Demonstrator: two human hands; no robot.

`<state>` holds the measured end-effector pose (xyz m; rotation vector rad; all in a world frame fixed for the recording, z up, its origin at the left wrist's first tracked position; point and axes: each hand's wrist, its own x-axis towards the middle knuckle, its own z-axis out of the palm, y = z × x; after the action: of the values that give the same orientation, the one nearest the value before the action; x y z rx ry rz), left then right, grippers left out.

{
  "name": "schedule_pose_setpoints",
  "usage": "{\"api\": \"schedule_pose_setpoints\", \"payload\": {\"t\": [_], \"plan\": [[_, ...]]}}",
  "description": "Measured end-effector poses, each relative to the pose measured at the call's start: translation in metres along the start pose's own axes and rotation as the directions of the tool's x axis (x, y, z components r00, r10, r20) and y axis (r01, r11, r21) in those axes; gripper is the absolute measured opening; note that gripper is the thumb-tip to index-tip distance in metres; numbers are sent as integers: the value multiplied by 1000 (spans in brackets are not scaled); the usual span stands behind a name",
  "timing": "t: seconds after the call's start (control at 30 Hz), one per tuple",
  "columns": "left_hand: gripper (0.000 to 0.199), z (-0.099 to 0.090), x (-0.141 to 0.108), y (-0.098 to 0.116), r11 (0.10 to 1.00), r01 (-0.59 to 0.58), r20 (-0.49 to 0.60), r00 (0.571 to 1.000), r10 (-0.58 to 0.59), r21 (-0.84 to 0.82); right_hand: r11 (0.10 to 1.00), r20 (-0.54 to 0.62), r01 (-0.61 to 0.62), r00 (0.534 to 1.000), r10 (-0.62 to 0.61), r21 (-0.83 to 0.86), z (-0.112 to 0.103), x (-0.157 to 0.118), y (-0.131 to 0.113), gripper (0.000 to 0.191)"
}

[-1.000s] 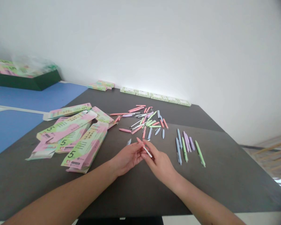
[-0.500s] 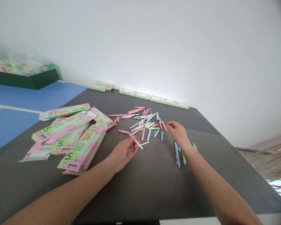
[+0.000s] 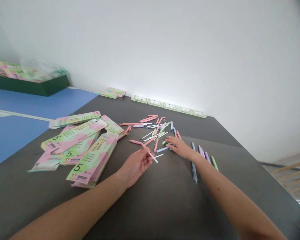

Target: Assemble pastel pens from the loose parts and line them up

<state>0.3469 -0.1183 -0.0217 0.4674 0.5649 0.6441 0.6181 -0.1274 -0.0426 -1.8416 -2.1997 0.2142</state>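
Observation:
Between thumb and fingers, my left hand holds a pink pen part with a white refill sticking out of it. My right hand, its fingers spread, is over the right edge of a loose pile of pink, green, blue and purple pen parts; its fingertips are close to a light blue part lying flat. White refills lie among the pile. Beside my right forearm, blue pens, purple pens and a green pen lie in a row, partly hidden by the arm.
Pink and green packets overlap at the left of the dark table. White and green boxes line the wall side, with more packets to their left. A dark green bin on a blue surface holds packets and clear plastic.
My right hand has moved left and down from the pile's right side, and its fingers have spread. The view has shifted slightly. My left hand keeps its hold.

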Motion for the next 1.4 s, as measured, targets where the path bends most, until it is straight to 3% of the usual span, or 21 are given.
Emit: {"api": "schedule_pose_setpoints", "payload": {"t": [0.2,0.5,0.73,0.93,1.0,1.2,1.4], "plan": [[11,0,0,-7,999,29,27,999,-30,43,994,-128,-96,986,103,53,-8,6,0,31],[11,1,-2,-5,997,10,35,999,-12,79,975,-155,-172,969,194,142,-3,36,-7,31],[11,2,-4,-6,997,18,39,999,-21,78,922,-252,-336,891,377,193,-18,33,14,31],[11,1,-4,-8,996,25,43,999,-29,88,861,-289,-458,813,506,220,-19,25,26,33],[11,0,-4,-8,996,19,52,998,-23,91,865,-260,-448,828,497,228,-17,21,26,33],[12,-1,-3,-6,994,5,59,998,-11,105,933,-106,-265,949,297,242,-12,2,15,20],[10,-1,-3,-7,995,20,47,999,-25,94,938,-177,-269,935,309,218,-14,-19,24,23]]}}
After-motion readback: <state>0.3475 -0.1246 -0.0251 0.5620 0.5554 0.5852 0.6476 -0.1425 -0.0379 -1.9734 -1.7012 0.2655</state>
